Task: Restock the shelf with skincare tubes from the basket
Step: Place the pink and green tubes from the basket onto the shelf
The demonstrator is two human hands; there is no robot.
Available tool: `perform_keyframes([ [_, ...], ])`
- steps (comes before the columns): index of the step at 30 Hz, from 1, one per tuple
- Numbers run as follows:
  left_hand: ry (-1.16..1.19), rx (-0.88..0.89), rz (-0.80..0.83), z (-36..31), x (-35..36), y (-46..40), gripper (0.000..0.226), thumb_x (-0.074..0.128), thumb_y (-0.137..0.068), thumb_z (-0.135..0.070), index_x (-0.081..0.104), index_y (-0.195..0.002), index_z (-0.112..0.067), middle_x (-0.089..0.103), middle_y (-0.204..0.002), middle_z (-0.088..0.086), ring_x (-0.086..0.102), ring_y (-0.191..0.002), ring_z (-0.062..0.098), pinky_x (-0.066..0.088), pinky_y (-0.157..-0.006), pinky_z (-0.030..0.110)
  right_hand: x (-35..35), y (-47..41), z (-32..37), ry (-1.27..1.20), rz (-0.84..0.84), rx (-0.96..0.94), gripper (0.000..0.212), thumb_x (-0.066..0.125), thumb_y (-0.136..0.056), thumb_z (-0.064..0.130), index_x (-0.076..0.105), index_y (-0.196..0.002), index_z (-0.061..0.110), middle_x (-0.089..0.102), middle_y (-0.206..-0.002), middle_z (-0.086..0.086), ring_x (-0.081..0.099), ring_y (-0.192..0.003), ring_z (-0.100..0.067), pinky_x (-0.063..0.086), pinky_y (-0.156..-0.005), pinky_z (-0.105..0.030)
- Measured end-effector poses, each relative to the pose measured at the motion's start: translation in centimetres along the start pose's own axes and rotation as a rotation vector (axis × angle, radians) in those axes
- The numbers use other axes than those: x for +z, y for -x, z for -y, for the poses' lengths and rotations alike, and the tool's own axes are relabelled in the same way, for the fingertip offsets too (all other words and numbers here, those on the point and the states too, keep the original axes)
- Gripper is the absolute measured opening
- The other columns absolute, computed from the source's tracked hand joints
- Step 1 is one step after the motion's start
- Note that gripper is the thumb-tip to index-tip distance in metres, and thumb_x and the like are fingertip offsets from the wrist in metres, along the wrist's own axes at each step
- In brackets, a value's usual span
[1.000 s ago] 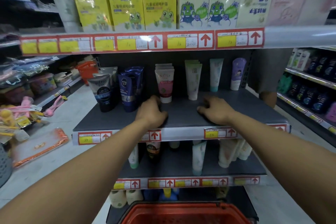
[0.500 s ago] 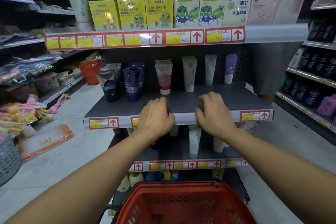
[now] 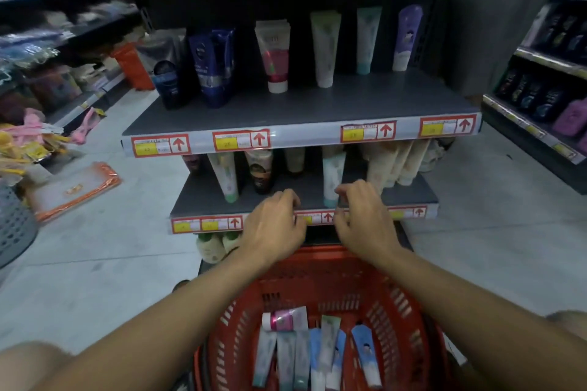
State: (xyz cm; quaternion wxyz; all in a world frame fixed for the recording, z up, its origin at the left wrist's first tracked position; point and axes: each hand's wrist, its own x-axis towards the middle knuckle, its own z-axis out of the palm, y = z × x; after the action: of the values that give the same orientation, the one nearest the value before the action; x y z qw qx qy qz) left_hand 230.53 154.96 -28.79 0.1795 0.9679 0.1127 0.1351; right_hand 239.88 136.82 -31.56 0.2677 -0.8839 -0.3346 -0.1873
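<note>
- Left hand (image 3: 275, 225) and right hand (image 3: 365, 222): side by side in front of the lower shelf (image 3: 409, 197), each with fingers loosely curled and parted, holding nothing; fingertips at or just over the shelf's front edge, contact not resolvable
- Skincare tubes (image 3: 305, 355): lying flat in the red basket (image 3: 409, 305), below and nearer the viewer than both hands; most with long axes running toward and away from the shelf, side by side; one pink tube (image 3: 284, 320) lying crosswise above them
- Governing relation: the tubes lie straight beneath the forearms, so either hand must draw back and down; neither is clearly nearer, the pink tube sitting slightly to the left hand's side
- Upper shelf (image 3: 305, 111): dark, flat, tubes standing on their caps along the back, front half bare; judged the likeliest space for restocking
- Room: shop aisle with pale floor (image 3: 127, 232); goods racks at both sides
</note>
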Motion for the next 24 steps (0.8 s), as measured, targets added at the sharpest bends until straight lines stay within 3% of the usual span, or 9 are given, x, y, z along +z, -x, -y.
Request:
perform_keyframes([
  [5, -0.022, -0.094, 0.232, 2.7, 5.9, 3.2, 0.019, 0.058, -0.091, -0.034, 0.059, -0.107, -0.025, 0.069, -0.109, 0.002, 0.068, -0.101, 0.030, 0.051, -0.075, 0.037, 4.6, 6.0, -2.2, -0.025, 0.197, 0.117, 0.028, 0.064, -0.088, 0.020, 0.059, -0.114, 0.015, 0.054, -0.107, -0.001, 0.052, -0.102, -0.020, 0.051, -0.081, -0.035],
  [9, -0.059, -0.213, 0.406, 5.5, 9.9, 4.8, 0.023, 0.060, -0.091, -0.034, 0.062, -0.111, -0.022, 0.072, -0.111, 0.006, 0.070, -0.102, 0.032, 0.058, -0.079, 0.039, 8.2, 9.5, -4.2, 0.012, 0.477, 0.299, 0.022, 0.059, -0.089, 0.028, 0.059, -0.109, 0.019, 0.056, -0.108, 0.000, 0.054, -0.104, -0.019, 0.053, -0.084, -0.039],
  [13, -0.053, -0.339, 0.526, 8.4, 13.0, 5.9, 0.024, 0.060, -0.088, -0.032, 0.066, -0.110, -0.023, 0.074, -0.113, 0.008, 0.071, -0.104, 0.032, 0.058, -0.082, 0.038, 12.0, 12.6, -6.2, -0.030, 0.691, 0.455, 0.036, 0.044, -0.081, 0.039, 0.067, -0.099, 0.018, 0.067, -0.102, -0.004, 0.063, -0.097, -0.025, 0.054, -0.084, -0.039],
  [17, -0.017, -0.453, 0.649, 10.9, 16.0, 6.6, 0.036, 0.059, -0.079, -0.039, 0.070, -0.108, -0.021, 0.075, -0.115, 0.011, 0.072, -0.106, 0.035, 0.059, -0.086, 0.040, 18.7, 17.3, -9.9, -0.054, 0.923, 0.611, 0.033, 0.055, -0.081, 0.036, 0.072, -0.101, 0.016, 0.074, -0.101, -0.005, 0.071, -0.094, -0.026, 0.057, -0.083, -0.036],
  [20, 0.042, -0.501, 0.731, 12.3, 18.6, 7.0, 0.050, 0.058, -0.078, -0.053, 0.070, -0.117, -0.024, 0.074, -0.122, 0.009, 0.070, -0.111, 0.033, 0.058, -0.092, 0.039, 22.3, 20.2, -10.5, -0.093, 1.067, 0.668, 0.062, 0.041, -0.079, 0.058, 0.072, -0.111, 0.014, 0.074, -0.113, -0.005, 0.070, -0.110, -0.026, 0.054, -0.092, -0.031],
  [22, 0.080, -0.518, 0.784, 13.2, 20.6, 7.3, 0.047, 0.059, -0.091, -0.048, 0.065, -0.133, -0.027, 0.069, -0.134, 0.010, 0.066, -0.120, 0.034, 0.054, -0.099, 0.039, 21.5, 19.6, -8.5, -0.111, 1.117, 0.777, 0.045, 0.051, -0.092, 0.045, 0.069, -0.114, 0.010, 0.070, -0.114, -0.013, 0.066, -0.113, -0.033, 0.047, -0.089, -0.021],
  [24, 0.098, -0.506, 0.816, 14.0, 22.6, 7.6, 0.055, 0.059, -0.096, -0.034, 0.051, -0.149, -0.023, 0.059, -0.148, 0.014, 0.060, -0.129, 0.036, 0.050, -0.106, 0.039, 22.0, 19.6, -7.7, -0.097, 1.134, 0.825, 0.031, 0.055, -0.099, 0.030, 0.066, -0.117, 0.008, 0.066, -0.116, -0.020, 0.064, -0.113, -0.038, 0.043, -0.080, -0.023],
])
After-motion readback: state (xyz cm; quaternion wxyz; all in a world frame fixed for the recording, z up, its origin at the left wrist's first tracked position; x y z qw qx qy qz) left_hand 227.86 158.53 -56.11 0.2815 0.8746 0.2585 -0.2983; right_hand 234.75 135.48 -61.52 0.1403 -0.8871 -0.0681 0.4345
